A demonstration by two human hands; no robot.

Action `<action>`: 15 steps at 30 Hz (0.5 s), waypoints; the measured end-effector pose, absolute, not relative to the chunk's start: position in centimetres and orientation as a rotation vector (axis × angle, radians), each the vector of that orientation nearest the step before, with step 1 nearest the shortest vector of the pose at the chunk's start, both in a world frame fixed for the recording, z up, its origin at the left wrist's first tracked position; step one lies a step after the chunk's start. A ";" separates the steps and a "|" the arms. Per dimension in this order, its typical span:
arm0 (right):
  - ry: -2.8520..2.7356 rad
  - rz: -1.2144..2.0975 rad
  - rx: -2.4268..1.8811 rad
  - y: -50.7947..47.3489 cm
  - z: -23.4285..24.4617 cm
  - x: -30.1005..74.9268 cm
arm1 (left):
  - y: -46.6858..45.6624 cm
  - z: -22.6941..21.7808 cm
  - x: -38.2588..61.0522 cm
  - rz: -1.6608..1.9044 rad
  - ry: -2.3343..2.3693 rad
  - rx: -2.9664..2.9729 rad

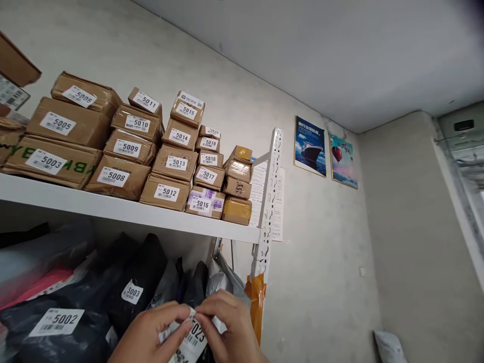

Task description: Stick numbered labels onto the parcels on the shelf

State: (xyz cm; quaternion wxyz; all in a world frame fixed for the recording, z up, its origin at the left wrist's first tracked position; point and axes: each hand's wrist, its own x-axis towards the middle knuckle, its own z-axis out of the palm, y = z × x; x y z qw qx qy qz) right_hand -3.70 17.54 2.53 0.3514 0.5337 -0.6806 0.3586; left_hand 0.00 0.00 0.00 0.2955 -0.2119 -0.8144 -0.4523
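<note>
Numbered label (194, 337) – long axis tilted, running lower-left to upper-right – pinched between left hand (149, 335) and right hand (230, 327) fingers, both palms-down.

The boxes (118, 177) were brown with white labels (167, 192), the bags (128, 282) black, the shelf (124, 210) white, and the tape (255, 297) orange.

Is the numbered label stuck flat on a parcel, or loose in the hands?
Loose: the label is pinched between the left hand and right hand, curling, not pressed flat.
</note>
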 end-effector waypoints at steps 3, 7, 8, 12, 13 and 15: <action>-1.824 1.301 1.289 17.1 3.3 -4.1 | -0.1 1.5 0.0 -1.176 -2.218 -0.524; -1.873 2.029 1.143 15.7 3.5 -5.5 | -0.6 1.3 -0.1 -1.348 -2.200 -0.459; -1.860 2.179 1.080 15.6 3.9 -5.8 | -0.7 1.0 -0.1 -1.420 -2.169 -0.451; -1.654 2.335 0.826 16.7 8.2 -7.6 | -1.6 0.0 -0.5 -1.594 -1.998 -0.410; -1.529 2.210 0.743 17.3 9.8 -8.1 | -1.7 -0.1 -0.6 -1.596 -1.980 -0.406; -1.137 1.742 0.543 18.7 13.0 -9.2 | -1.9 0.0 -0.8 -1.565 -1.968 -0.401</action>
